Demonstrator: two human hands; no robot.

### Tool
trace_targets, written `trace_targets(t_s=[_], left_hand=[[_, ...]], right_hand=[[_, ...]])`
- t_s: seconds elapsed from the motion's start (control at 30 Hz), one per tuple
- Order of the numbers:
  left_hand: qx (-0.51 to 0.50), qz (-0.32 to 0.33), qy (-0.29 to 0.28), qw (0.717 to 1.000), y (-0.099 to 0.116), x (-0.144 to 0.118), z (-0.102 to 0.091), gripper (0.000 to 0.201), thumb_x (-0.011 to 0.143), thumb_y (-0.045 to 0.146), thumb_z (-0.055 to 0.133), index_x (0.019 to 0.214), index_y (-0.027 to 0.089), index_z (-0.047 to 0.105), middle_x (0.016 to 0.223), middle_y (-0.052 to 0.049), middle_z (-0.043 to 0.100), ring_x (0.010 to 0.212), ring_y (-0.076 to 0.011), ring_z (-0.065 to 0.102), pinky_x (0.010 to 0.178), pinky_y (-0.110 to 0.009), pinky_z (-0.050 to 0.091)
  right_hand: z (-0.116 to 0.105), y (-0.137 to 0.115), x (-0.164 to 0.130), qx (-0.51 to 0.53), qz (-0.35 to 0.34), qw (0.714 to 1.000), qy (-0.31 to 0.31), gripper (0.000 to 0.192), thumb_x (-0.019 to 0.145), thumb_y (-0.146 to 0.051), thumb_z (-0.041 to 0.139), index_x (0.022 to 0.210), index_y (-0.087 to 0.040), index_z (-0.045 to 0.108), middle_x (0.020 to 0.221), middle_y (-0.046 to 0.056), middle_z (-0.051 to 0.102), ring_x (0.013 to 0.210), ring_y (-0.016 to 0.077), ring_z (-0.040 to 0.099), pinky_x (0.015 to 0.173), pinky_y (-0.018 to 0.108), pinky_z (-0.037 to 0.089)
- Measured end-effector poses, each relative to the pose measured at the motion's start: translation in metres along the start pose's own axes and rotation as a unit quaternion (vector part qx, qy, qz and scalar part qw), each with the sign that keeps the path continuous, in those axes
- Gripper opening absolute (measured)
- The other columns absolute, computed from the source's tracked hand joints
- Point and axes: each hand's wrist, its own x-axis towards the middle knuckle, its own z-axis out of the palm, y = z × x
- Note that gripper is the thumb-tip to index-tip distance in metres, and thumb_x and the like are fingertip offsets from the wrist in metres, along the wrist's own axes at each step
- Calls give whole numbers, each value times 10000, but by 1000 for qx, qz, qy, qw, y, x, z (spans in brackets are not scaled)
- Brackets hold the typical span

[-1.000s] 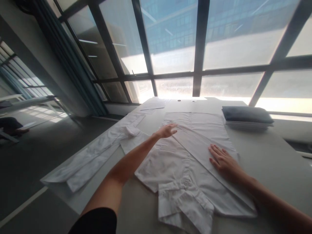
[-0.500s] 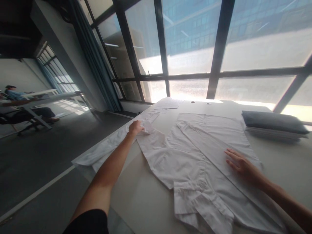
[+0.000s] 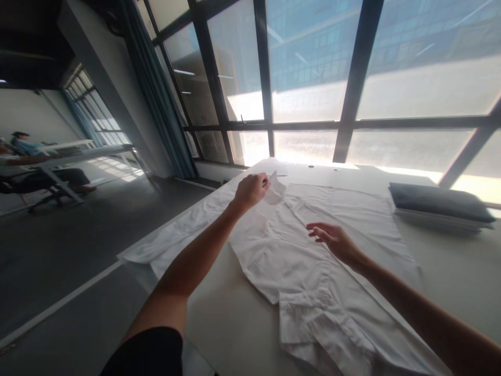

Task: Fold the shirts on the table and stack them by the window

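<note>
Far left of frame: a seated person (image 3: pixel 23 156) at another desk, not involved. Left-centre: sleeve (image 3: pixel 176 237) trails off the table (image 3: pixel 235 313) edge toward lower left. Left hand (image 3: pixel 250 190) pinched shut on the cuff (image 3: pixel 276 190), lifted above the shirt (image 3: pixel 313 271). Shirt lies flat, long axis from lower right to upper centre. Centre: right hand (image 3: pixel 332 237) open, fingers spread, hovering just over the shirt front, holding nothing. Far right: dark folded stack (image 3: pixel 438 206), well apart.

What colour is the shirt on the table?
White; the shirt shows best in the head view.
</note>
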Motion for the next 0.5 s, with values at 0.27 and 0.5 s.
trace_targets(t_s=[0.27, 0.5], left_hand=[[-277, 158, -53, 946, 144, -43, 75, 70, 909, 166, 601, 902, 181, 669, 805, -52, 710, 701, -187, 651, 680, -300, 518], [-337, 343, -170, 860, 169, -93, 130, 396, 855, 114, 659, 1243, 193, 644, 1319, -147, 649, 1252, -283, 611, 1065, -416, 502]], right_hand=[[-26, -13, 2, 187, 94, 977, 23, 624, 968, -725, 421, 1283, -229, 629, 1221, 142, 725, 979, 286, 746, 774, 413, 636], [-56, 56, -4, 215, 144, 959, 117, 279, 839, -470, 736, 842, -209, 639, 709, 53, 690, 610, 207, 676, 535, 325, 596]])
